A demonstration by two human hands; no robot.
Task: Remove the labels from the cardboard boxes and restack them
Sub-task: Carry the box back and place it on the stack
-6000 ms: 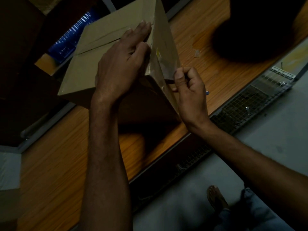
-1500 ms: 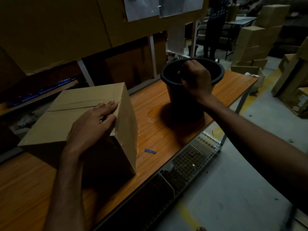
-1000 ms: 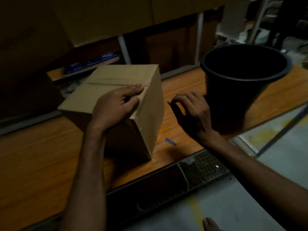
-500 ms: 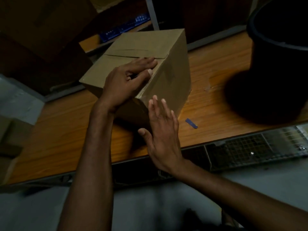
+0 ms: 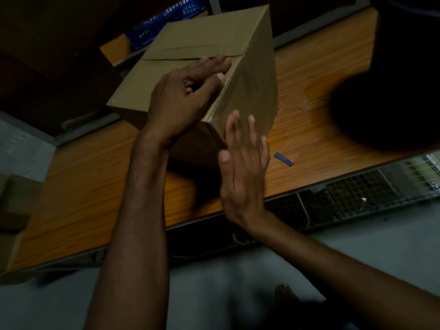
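Cardboard box (image 5: 204,44) sits on the wooden bench (image 5: 309,75), near its front edge. The left hand (image 5: 183,96) lies on top, bent fingers gripping the upper right edge. The right hand (image 5: 245,167) is flat, fingers straight against the near side face. A small blue strip (image 5: 283,159) lies just right of it, a black bucket (image 5: 404,79) farther right.

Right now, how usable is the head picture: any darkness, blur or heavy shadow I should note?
Head view: dim overall, with the brightest light on the top of the box and the table; the bucket at upper right is a near-black smear casting a heavy shadow; the right hand is softly motion-blurred, the left hand sharper.
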